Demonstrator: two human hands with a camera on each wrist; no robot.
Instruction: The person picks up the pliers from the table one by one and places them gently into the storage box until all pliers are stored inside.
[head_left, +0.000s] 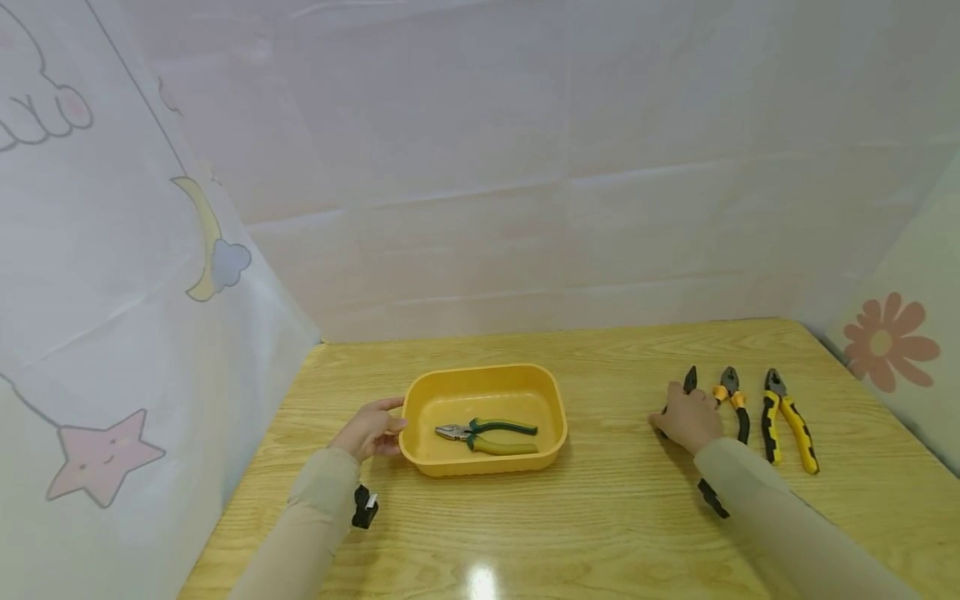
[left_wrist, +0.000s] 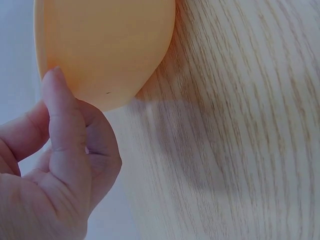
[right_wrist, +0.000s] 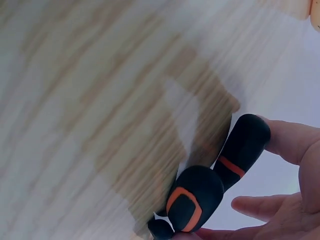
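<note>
My left hand [head_left: 372, 429] holds the left end of a yellow plastic basin [head_left: 558, 417], thumb against its wall [left_wrist: 110, 45] in the left wrist view. Inside the basin lies a pair of combination pliers [head_left: 487, 437] with green and yellow handles. Over at the right, my right hand [head_left: 688, 419] grips a pair of pliers [head_left: 691, 379] whose dark jaws point away from me. The right wrist view shows their black handles [right_wrist: 245, 145] with orange bands, between thumb and fingers. The hand hides most of this pair in the head view.
Right of my right hand lie pliers with black and orange handles [head_left: 730, 382] and pliers with yellow and black handles [head_left: 771, 425]. All are on a wood-grain table [head_left: 570, 533]. Pale printed sheets [head_left: 480, 192] hang behind and at both sides.
</note>
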